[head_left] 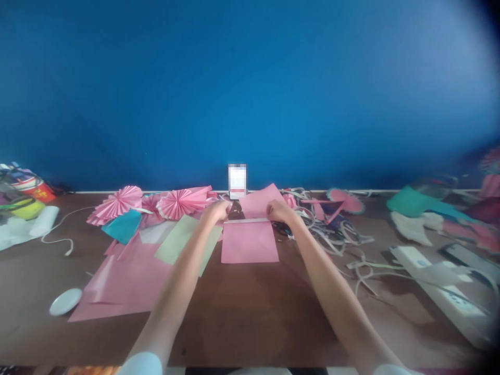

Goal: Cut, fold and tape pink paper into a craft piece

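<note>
A pink sheet of paper (250, 244) lies at the middle of the table, with a narrow pale strip like a folded edge along its far side. At that strip's left end my left hand (219, 211) has its fingers closed in a pinch on the paper. My right hand (280, 211) pinches the strip's right end, fingers bent inward. Just behind is another pink paper piece (258, 202), tilted and partly covered by my right hand. The exact fingertip contact is small and blurred.
Pink pleated paper fans (179, 203), a pale green sheet (177, 240) and a large pink sheet (125, 278) lie left, near a white round object (65, 302). A phone-like screen (238, 180) stands at the wall. Tangled cables (336, 234) and a power strip (441, 286) lie right.
</note>
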### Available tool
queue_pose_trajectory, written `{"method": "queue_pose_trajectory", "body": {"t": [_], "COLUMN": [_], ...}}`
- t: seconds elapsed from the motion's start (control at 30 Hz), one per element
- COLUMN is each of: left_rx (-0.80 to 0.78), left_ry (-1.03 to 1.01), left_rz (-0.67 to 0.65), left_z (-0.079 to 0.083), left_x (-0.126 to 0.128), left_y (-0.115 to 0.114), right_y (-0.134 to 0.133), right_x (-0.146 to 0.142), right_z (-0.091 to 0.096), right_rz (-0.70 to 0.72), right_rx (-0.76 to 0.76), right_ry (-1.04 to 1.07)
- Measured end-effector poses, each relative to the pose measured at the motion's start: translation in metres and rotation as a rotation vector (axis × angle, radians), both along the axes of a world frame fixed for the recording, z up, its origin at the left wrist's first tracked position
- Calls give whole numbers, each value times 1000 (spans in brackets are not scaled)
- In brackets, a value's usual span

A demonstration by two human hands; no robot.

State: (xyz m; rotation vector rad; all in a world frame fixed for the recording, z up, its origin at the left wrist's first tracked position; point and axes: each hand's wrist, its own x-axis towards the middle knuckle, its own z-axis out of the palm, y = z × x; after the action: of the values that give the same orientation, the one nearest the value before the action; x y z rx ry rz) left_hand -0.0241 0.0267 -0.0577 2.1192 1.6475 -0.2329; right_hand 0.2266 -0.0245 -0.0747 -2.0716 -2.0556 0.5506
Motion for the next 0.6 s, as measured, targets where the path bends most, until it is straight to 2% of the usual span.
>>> {"method": "queue_pose_trajectory", "body": {"t": [0.27,0.6], "left_rx": [-2,14], "left_ry": [-17,52], "left_rz": [13,-13], "left_z": [-5,-1], "left_x": [-2,8], "left_y": [1,-4], "right_y": [3,5], "right_x": [-1,-2], "right_z": [-5,-13], "right_rz": [0,-11], "right_rx": [-26,-50], "right_ry": [-41,-73]}}
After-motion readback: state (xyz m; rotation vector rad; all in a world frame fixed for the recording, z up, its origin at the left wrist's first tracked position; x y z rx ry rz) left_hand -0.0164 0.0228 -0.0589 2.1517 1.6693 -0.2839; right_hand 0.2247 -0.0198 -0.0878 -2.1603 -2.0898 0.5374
